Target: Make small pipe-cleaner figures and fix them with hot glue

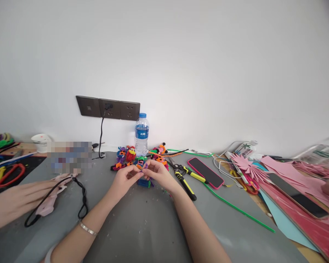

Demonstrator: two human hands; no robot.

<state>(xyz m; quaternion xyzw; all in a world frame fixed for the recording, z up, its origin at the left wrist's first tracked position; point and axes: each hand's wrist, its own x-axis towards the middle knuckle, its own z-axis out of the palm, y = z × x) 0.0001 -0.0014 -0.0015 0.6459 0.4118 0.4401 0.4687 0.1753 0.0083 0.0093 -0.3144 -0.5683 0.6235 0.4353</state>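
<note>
Left hand: left hand [126, 178] mid-desk, grip pinched nearly closed, thumb and forefinger tips at the purple piece.
Right hand: right hand [161, 176] mirrors it, fingertips pinched on the same bit, meeting the left's.
Purple piece: small purple piece [145, 166] between the fingertips of both hands, mostly covered; shape can't be told.
Blue-green piece: blue-green piece [144, 183] just below the fingers; can't tell if held or resting.
Figures: colorful fuzzy figures [131, 153] bunched behind the hands, some partly hidden.
Bottle: water bottle [142, 140] upright behind the figures, blue cap on, near the wall outlets [109, 108].
Pliers: black-yellow pliers [186, 184], handles spread, right of the right hand.
Phone: pink-cased phone [205, 173] flat beside the pliers.
Green stem: green fuzzy stem [239, 209] runs across the gray desk [134, 233], away from the pliers.
Left edge: co-worker's hand [24, 195] at a pink tool [47, 204] with black cord [83, 197].
Right edge: pink paper [281, 170], second phone [297, 197].
</note>
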